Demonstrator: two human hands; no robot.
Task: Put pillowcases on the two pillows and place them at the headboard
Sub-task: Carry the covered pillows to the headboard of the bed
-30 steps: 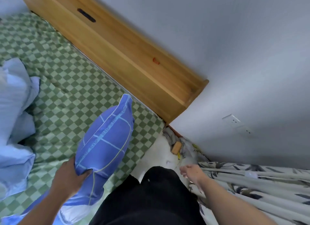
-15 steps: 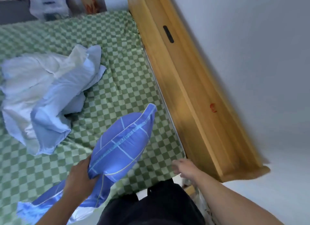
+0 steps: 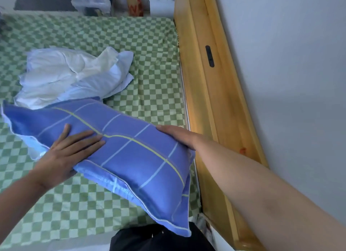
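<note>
L hand point(image 3: 61, 157): fingers point(image 3: 88, 138) straight, spread flat, pressing top of blue pillow point(image 3: 131, 153). R hand point(image 3: 177, 136): fingers wrapped over pillow's far edge, gripping it, tips hidden. Pillow in blue check case, lying across green check sheet point(image 3: 112, 41), R end next to wood headboard point(image 3: 209, 93). Pale crumpled pillow + case point(image 3: 71, 74) behind it, mid-bed.

Blue checked cased pillow point(image 3: 119, 147) flat beside wooden headboard point(image 3: 209, 104)

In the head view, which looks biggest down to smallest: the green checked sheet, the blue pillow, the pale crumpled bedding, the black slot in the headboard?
1. Green checked sheet
2. Blue pillow, though nearness inflates it
3. Pale crumpled bedding, possibly comparable
4. Black slot
</note>
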